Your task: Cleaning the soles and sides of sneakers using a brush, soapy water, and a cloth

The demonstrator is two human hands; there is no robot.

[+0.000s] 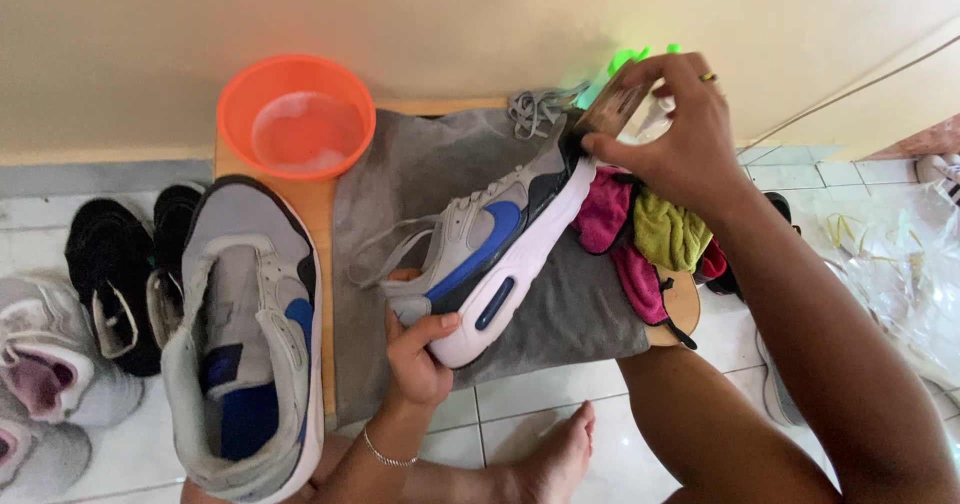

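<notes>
Head view: grey towel [420, 179] over wooden table [315, 214]

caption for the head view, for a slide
Left hand steadies a grey-and-blue sneaker while the right hand presses a brush to its heel.

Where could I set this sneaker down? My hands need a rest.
Bare grey towel lies between the orange basin and the held sneaker, and below it toward the front edge. Right of it is crowded: pink and green rags. The second sneaker fills the left side.
</notes>
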